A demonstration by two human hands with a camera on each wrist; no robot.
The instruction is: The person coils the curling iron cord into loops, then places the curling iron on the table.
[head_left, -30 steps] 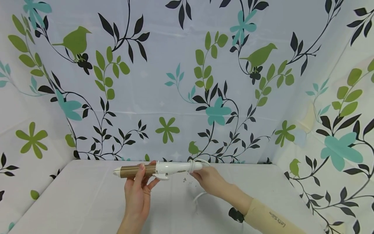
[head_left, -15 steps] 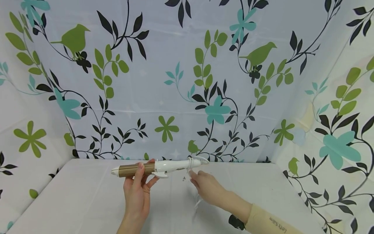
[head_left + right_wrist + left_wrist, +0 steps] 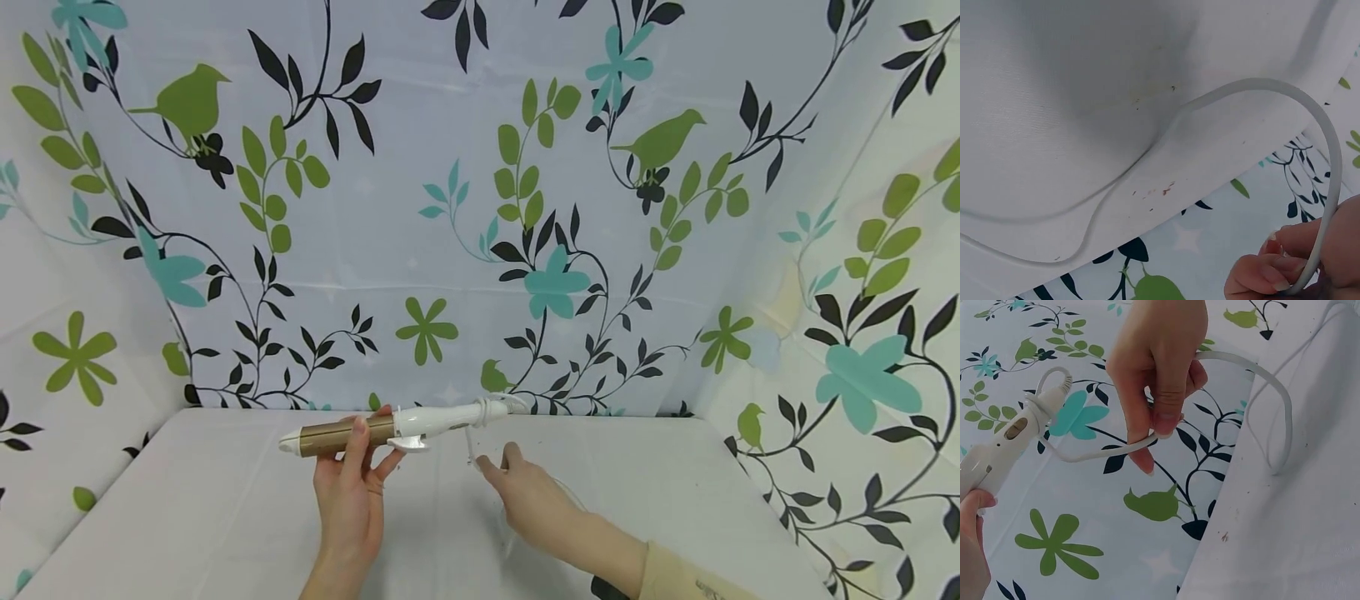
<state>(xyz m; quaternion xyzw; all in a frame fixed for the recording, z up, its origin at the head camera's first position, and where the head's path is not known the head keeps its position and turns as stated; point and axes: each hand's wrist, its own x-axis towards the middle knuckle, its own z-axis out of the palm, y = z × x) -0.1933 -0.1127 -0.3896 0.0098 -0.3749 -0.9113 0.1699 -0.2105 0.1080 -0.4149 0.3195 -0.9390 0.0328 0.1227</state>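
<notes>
A white curling iron [image 3: 435, 419] with a gold barrel is held level above the table. My left hand [image 3: 348, 492] grips it round the barrel, with the thumb in front. Its white cord [image 3: 1094, 454] is looped round the handle's end and runs from there to my right hand [image 3: 536, 504]. In the left wrist view, the thumb and forefinger of that right hand pinch the cord. Beyond the hand the cord bends in a wide arc and trails down over the white surface, as the right wrist view shows.
The white tabletop [image 3: 225, 492] bears small dark specks. A patterned cloth [image 3: 420, 208] with birds, leaves and flowers hangs behind it and along both sides. A black band piece [image 3: 607, 587] sits under the right sleeve.
My right hand has drawn the cord down and away from the handle's end, leaving a stretch of cord hanging between them. The left hand and curling iron have shifted slightly left.
</notes>
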